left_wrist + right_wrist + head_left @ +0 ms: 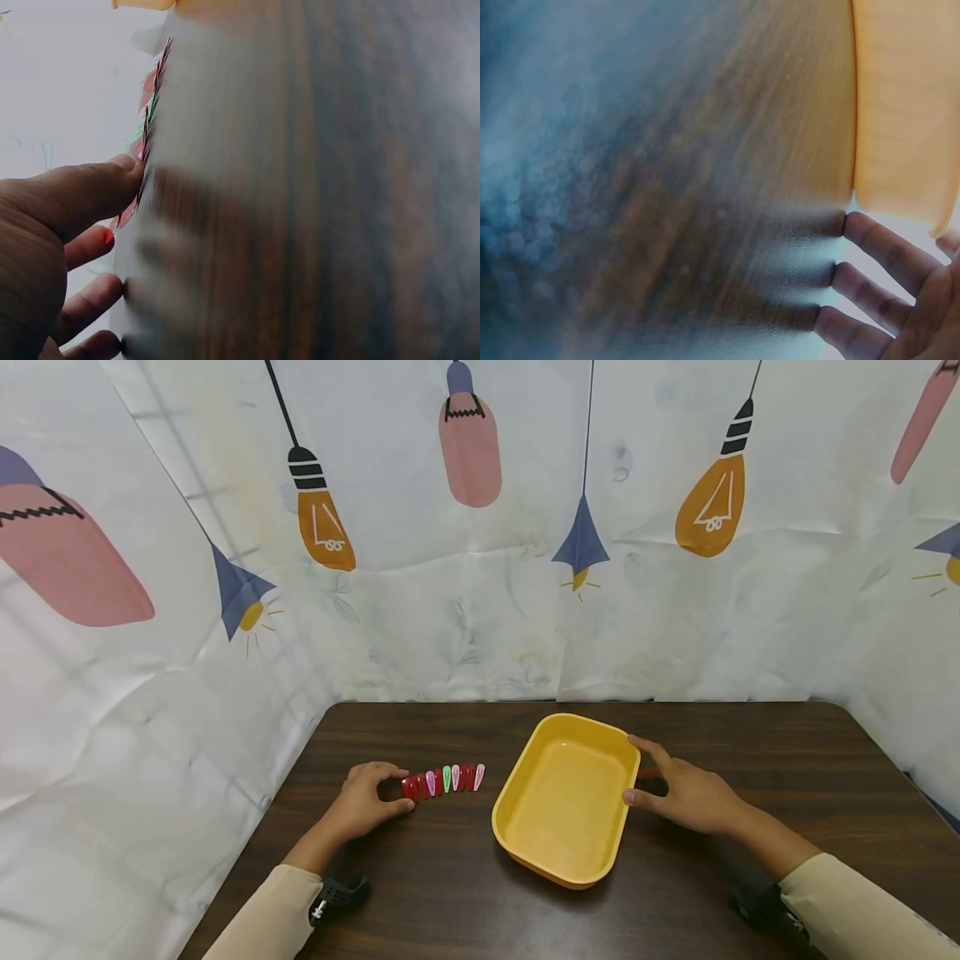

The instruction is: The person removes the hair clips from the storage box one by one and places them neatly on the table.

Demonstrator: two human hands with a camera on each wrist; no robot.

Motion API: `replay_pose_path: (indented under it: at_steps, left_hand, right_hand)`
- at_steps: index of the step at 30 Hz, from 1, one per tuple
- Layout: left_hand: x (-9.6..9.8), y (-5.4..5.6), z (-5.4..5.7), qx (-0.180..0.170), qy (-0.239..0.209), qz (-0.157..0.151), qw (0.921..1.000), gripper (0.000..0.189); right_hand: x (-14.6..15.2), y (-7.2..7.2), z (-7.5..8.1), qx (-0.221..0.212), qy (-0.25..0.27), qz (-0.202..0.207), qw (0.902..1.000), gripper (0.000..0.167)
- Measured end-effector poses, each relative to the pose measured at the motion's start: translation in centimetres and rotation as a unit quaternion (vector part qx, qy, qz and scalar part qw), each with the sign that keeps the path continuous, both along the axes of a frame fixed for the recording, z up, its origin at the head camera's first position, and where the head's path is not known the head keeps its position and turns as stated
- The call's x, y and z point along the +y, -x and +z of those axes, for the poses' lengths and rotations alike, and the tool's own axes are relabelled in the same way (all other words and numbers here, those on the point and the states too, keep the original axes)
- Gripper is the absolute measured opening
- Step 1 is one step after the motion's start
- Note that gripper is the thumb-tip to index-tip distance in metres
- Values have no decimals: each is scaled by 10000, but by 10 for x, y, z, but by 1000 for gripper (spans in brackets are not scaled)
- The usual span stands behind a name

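Note:
A row of snap hair clips (447, 779), red, pink and one green, lies side by side on the dark wooden table (450, 860). My left hand (366, 797) is at the row's left end, thumb and index finger apart on either side of the leftmost clips. In the left wrist view, the thumb (126, 162) is beside the clips (154, 97). Right of the row stands a yellow plastic tray (566, 810) with nothing in it. My right hand (693, 795) touches the tray's right rim, fingers spread. In the right wrist view, several fingertips (855, 225) rest on the table.
A white curtain (465, 635) printed with lamps hangs behind the table and along its left side. Bare tabletop (787, 760) extends right of my right hand. Dark wrist straps (341, 893) are at both sleeve ends.

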State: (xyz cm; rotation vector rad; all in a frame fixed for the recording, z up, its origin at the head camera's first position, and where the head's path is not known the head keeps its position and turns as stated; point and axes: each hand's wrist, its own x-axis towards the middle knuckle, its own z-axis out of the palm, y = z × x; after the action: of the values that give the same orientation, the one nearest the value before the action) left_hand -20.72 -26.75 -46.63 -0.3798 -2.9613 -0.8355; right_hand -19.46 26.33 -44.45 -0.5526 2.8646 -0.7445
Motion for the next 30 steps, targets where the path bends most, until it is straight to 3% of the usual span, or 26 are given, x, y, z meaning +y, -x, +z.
replay_pose_path:
  at_steps: [7, 22, 30]
  left_hand:
    - [-2, 0, 0, -115, 119, 162, 9997, 52]
    - [-7, -2, 2, -210, 282, 110, 9993, 56]
    - [-3, 1, 15, -437, 256, -45, 9987, 62]
  right_hand:
    - [0, 0, 0, 5, -19, -34, 10000, 93]
    - [-2, 4, -2, 3, -28, -1, 10000, 93]
    - [3, 0, -3, 14, 18, 92, 10000, 89]
